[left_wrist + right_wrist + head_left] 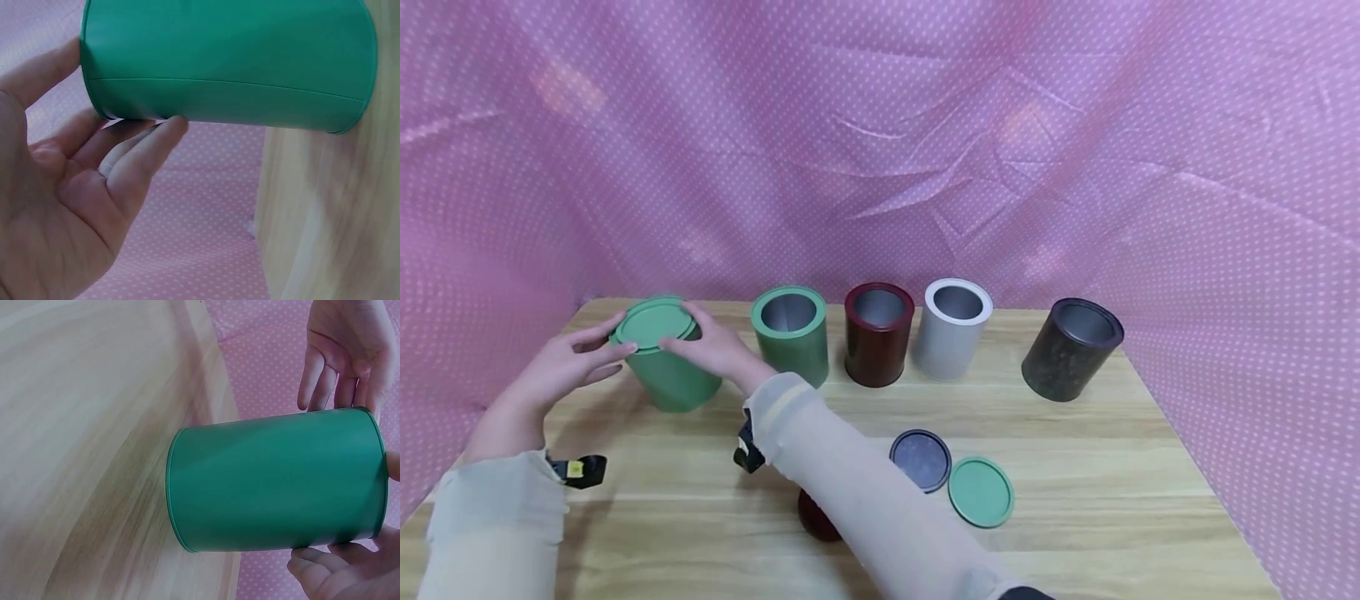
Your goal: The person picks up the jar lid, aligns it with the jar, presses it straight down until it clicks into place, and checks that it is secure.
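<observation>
A green can [676, 385] stands at the left of the table with a green lid [657, 323] lying over its top. My left hand [567, 367] grips its upper left side, thumb on the lid's edge and fingers along the wall. From the other side, my right hand [718, 343] holds the rim, with its thumb on the lid too. In the left wrist view, fingertips [178, 128] touch the smooth green wall near the top. Both hands show around the can's top end in the right wrist view; the can's inside is hidden.
Lidless cans stand in a row to the right: green [805, 354], dark red [876, 354], white [946, 350] and black [1060, 367]. Loose lids lie in front: dark grey [921, 460], green [981, 492], and a dark red round piece [816, 518] partly under the right sleeve. Pink dotted cloth [880, 167] surrounds the table.
</observation>
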{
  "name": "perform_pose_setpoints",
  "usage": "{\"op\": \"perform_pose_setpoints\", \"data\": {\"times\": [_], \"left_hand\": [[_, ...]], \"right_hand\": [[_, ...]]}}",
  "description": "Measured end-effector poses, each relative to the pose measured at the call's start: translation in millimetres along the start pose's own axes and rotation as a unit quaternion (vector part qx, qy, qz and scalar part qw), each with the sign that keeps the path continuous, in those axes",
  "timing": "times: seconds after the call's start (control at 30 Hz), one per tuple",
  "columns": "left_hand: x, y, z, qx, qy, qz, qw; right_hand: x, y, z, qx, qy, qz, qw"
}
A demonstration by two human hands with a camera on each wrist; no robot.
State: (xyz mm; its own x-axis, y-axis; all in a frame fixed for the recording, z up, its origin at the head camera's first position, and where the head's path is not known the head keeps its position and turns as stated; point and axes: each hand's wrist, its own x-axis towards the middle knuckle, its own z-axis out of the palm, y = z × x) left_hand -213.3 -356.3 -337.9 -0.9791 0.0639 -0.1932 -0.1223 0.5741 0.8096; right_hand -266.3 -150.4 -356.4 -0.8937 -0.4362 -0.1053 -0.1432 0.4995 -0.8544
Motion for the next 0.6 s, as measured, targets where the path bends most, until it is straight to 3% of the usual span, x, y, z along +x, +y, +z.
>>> {"op": "perform_pose_setpoints", "data": {"times": [0.3,0.6], "left_hand": [[0.7,9.5,-7.5,0.056,-0.020,-0.016,0.9981],[0.7,9.7,-7.2,0.046,-0.022,-0.015,0.9986]], "right_hand": [[-2.5,-4.8,-0.8,0.019,0.005,0.013,1.000],[-2.5,-6.0,-0.6,0.023,0.006,0.025,0.999]]}}
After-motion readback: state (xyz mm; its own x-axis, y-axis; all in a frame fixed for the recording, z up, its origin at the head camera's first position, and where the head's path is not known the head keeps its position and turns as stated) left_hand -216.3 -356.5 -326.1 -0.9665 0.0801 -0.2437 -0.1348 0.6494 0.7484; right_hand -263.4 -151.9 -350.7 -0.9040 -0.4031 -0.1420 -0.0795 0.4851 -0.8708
